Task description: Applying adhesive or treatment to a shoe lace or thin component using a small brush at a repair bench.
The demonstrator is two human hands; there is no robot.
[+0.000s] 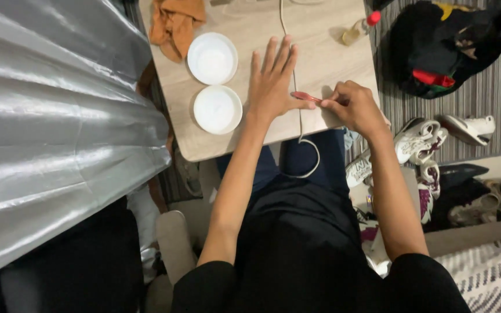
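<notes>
- The person is sitting at a small wooden table (331, 58), both bare forearms reaching forward over the lap.
- Left hand (273, 78) is lying flat, palm down on the tabletop, fingers straight and spread apart; it is holding nothing.
- Right hand (352, 104) is pinching the end of a thin pink nail file (307, 97), fingers closed tight on it.
- The nail file is lying nearly level just above the table, its free tip touching the thumb side of the left hand.
- A white cord (300, 124) is running down the table under the left hand and looping off the near edge over the lap.
- Two round white bowls (213, 58) are sitting left of the left hand, one behind the other, just beside each other.
- An orange cloth (175, 23) is lying crumpled at the far left corner.
- A small bottle with a red cap (359, 29) is lying on its side at the far right.
- Sneakers (416, 142) are lying on the floor right of the table, with a heap of dark clothes (447, 46) on a striped rug.
- Silver sheeting (53, 127) is filling the left side.
</notes>
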